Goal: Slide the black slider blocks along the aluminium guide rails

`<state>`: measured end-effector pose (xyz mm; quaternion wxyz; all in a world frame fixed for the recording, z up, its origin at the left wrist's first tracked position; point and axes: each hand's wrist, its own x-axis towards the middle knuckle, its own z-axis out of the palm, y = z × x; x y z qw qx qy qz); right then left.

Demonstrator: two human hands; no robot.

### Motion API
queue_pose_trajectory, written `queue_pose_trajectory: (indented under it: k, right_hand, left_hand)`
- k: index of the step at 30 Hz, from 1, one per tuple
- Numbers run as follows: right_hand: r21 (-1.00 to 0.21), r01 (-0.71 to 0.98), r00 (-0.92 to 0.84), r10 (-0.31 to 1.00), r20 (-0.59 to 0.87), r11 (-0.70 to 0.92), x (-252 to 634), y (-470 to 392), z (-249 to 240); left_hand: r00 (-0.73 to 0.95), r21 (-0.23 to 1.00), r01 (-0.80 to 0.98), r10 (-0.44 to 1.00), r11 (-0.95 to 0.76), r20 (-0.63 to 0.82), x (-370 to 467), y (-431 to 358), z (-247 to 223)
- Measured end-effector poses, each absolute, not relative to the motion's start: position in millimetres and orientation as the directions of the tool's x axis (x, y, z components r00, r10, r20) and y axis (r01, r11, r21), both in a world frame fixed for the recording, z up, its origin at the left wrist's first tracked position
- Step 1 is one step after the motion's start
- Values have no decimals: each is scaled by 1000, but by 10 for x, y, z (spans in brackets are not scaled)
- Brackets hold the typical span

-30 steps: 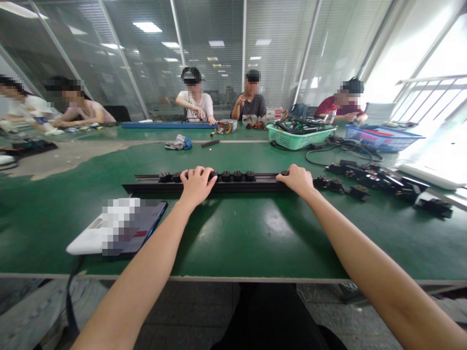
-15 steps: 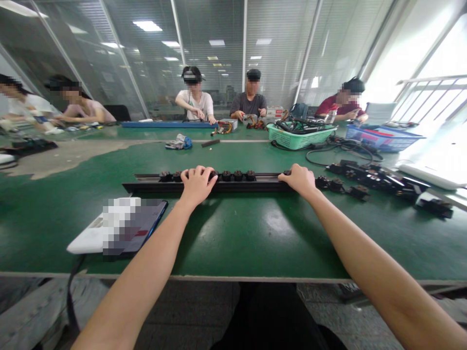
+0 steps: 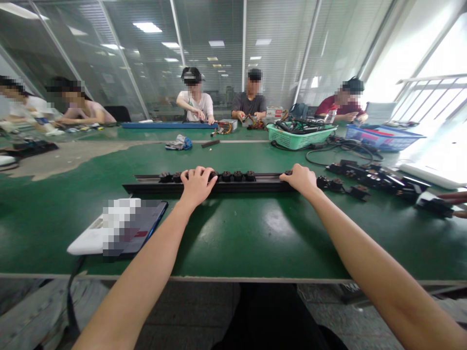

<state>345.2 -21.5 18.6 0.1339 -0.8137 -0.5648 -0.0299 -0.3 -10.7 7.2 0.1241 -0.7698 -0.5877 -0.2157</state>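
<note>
A long black metal rail (image 3: pixel 241 187) lies crosswise on the green table, with several small black round-topped modules, like power sockets (image 3: pixel 238 176), seated along its channel. My left hand (image 3: pixel 197 184) is laid over the rail left of its middle, its fingers curled down over the modules and the thumb towards the right. At the right end, my right hand (image 3: pixel 301 180) is closed, thumb and fingers around a black socket module (image 3: pixel 288 172) that shows only in part. Between the hands a stretch of the channel shows bare metal. Loose socket modules (image 3: pixel 335 184) lie right of my right hand.
A white device and a dark phone (image 3: pixel 155 218) lie near left. Black parts (image 3: pixel 379 177) are heaped at right, where another person's hand (image 3: pixel 458 200) reaches in. Farther back stand a green basket (image 3: pixel 302 138) and a blue basket (image 3: pixel 386 141). Several people sit around the table.
My right hand has shifted very slightly to the right. Another person's hand has come in at the right edge, by the black parts. My left hand stays in place.
</note>
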Motion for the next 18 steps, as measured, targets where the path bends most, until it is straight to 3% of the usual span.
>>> queue_pose_trajectory:
  k: [18]
  right_hand:
    - [-149, 926, 369, 915, 165, -347, 3476, -222, 218]
  left_hand:
    - [221, 55, 959, 851, -279, 477, 4, -101, 78]
